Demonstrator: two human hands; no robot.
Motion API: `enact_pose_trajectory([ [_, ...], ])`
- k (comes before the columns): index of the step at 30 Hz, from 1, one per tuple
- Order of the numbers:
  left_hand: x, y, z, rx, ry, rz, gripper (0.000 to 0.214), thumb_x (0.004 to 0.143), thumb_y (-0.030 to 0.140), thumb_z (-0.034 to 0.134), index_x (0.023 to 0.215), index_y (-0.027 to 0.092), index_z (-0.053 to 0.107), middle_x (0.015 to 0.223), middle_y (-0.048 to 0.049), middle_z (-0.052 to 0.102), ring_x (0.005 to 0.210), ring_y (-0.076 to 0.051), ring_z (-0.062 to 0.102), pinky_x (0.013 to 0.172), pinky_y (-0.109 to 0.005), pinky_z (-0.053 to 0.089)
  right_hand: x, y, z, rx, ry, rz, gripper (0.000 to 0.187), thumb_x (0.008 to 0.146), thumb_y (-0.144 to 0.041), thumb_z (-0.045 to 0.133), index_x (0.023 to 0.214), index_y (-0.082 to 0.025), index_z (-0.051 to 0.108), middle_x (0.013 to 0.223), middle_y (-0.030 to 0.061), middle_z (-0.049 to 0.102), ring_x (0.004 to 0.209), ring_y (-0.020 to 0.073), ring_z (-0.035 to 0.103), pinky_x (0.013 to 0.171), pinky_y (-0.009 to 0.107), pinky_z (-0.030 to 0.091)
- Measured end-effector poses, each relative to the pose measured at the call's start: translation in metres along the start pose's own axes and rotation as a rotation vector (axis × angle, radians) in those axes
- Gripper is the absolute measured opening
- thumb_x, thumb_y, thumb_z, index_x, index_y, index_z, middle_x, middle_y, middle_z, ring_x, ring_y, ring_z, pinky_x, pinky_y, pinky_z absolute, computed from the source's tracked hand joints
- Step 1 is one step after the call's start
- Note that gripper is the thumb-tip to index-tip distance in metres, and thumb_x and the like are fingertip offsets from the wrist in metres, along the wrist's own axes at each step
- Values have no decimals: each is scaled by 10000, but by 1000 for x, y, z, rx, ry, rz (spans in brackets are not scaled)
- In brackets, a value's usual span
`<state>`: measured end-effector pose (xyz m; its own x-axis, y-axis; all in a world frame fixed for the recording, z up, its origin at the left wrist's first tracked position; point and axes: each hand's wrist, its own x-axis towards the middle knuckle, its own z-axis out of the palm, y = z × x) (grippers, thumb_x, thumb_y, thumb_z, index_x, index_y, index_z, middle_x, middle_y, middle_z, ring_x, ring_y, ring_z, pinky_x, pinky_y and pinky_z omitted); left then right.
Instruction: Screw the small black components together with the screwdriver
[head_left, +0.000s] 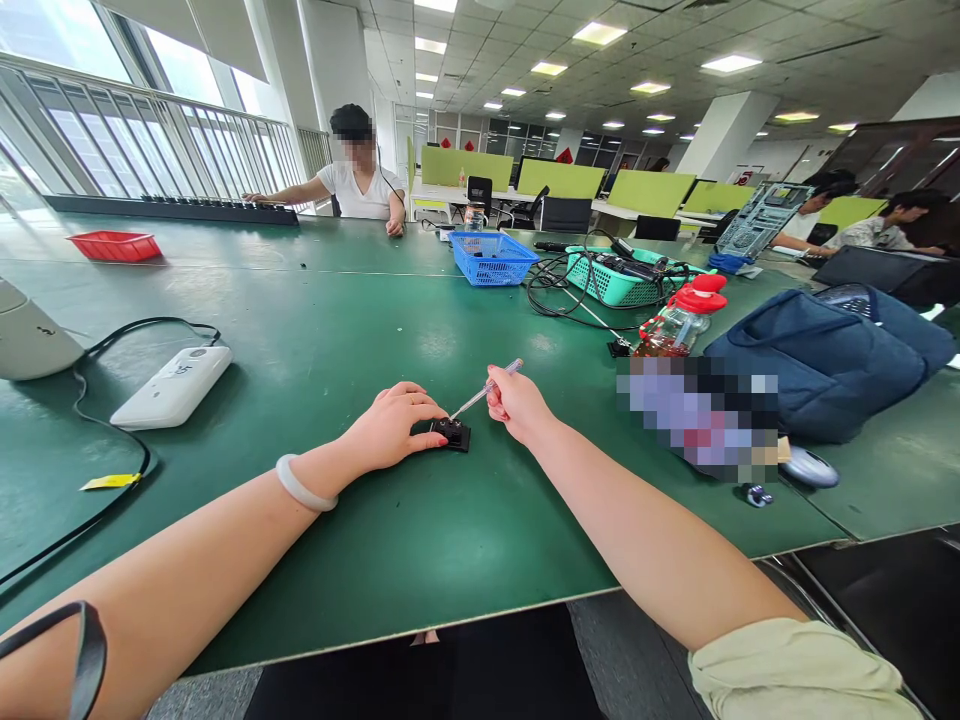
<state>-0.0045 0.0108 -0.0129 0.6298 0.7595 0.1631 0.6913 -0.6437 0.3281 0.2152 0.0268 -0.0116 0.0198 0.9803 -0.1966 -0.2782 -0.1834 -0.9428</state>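
Observation:
A small black part (452, 434) lies on the green table (420, 540) in front of me. My left hand (394, 428) rests on the table with its fingers curled against the part's left side, holding it in place. My right hand (516, 402) is closed around a thin screwdriver with a clear handle (487, 388), held like a pen. The screwdriver slants down to the left and its tip meets the top of the black part. A pale bangle sits on my left wrist.
A white device (172, 385) with a black cable lies to the left. A blue bag (825, 355), a red-capped bottle (684, 318), a blue basket (491, 257) and a teal basket (619, 277) stand at the right and back. A person sits across the table.

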Motion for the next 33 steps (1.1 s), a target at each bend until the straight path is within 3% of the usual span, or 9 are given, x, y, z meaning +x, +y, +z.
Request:
enact_pose_trajectory([
  [4, 0, 1, -1, 11, -3, -11, 370, 894, 553, 580, 1155, 326, 713, 1214, -33, 704, 1286, -324, 471, 1099, -532, 378, 0, -1, 0, -2, -7, 8, 318, 949, -213, 505, 642, -204, 425, 393, -60, 424, 323, 41, 260, 343, 177, 191],
  [10, 0, 1, -1, 20, 9, 1, 377, 895, 565, 579, 1149, 322, 714, 1204, -38, 707, 1268, -320, 482, 1084, -526, 391, 0, -1, -1, 14, -24, 16, 320, 919, -257, 575, 646, -211, 415, 405, -65, 428, 325, 43, 265, 340, 180, 201],
  [18, -1, 2, -3, -3, -5, -2, 362, 893, 549, 591, 1146, 322, 714, 1207, -37, 708, 1273, -322, 482, 1090, -529, 384, -2, -3, 0, 50, -17, 8, 320, 924, -221, 530, 622, -203, 425, 397, -58, 427, 328, 43, 263, 337, 176, 205],
  [33, -3, 3, -4, -20, 33, 21, 369, 896, 561, 578, 1121, 312, 731, 1176, -51, 715, 1240, -311, 508, 1088, -518, 401, -14, -10, 1, -186, -79, -312, 379, 862, -437, 638, 610, -227, 446, 397, -55, 428, 395, 86, 347, 373, 210, 265],
])
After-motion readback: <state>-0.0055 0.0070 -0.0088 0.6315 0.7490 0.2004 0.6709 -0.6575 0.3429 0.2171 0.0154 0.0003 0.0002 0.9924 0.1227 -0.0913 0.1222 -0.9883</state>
